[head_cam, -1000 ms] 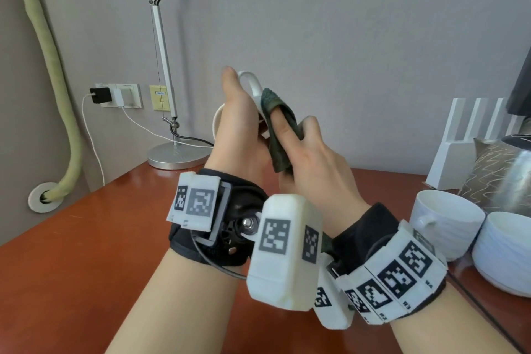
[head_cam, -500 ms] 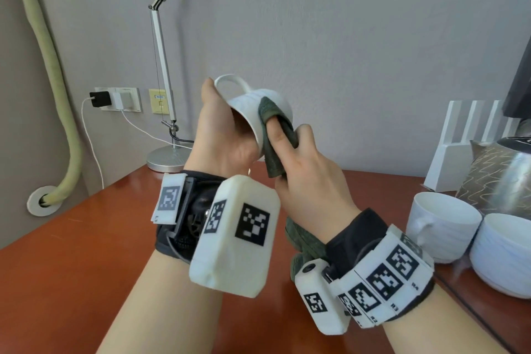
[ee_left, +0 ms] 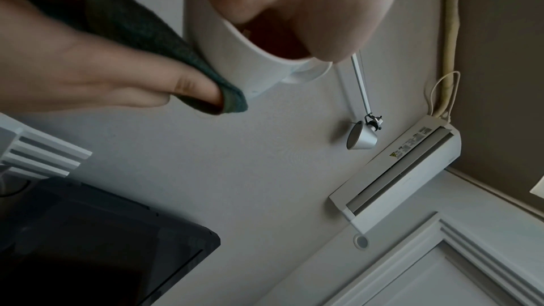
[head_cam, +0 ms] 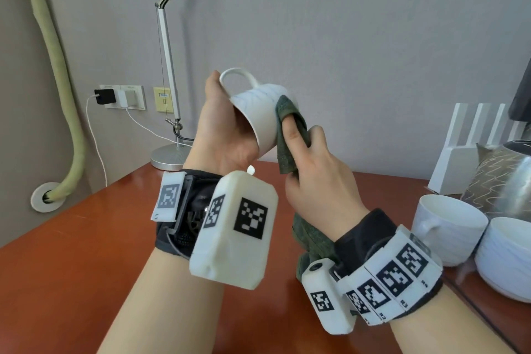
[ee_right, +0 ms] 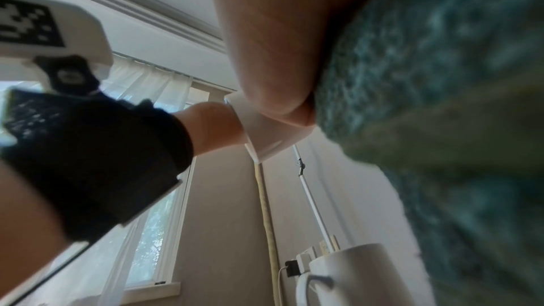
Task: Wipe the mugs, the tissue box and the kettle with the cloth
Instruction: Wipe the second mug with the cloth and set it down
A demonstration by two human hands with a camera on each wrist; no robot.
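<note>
My left hand (head_cam: 227, 129) holds a white mug (head_cam: 258, 112) up over the table, tilted with its handle on top and its mouth toward my palm. In the left wrist view the fingers of my left hand (ee_left: 294, 8) reach into the white mug (ee_left: 235, 55). My right hand (head_cam: 316, 178) grips a dark green cloth (head_cam: 287, 135) and presses it with the forefinger against the mug's right side. The cloth's tail hangs down past my right wrist. Two more white mugs (head_cam: 448, 224) and the patterned metal kettle (head_cam: 500, 178) stand at the right. The tissue box is out of sight.
A red-brown wooden table (head_cam: 71, 267) lies below my arms. A desk lamp base (head_cam: 169, 155) stands at the back against the grey wall, with a socket and charger cable (head_cam: 120, 98) to its left. A white slatted stand (head_cam: 471, 146) sits behind the kettle.
The mug has turned in my left hand, so its body and handle now face up and right. My right hand has slid the cloth along the mug's side.
</note>
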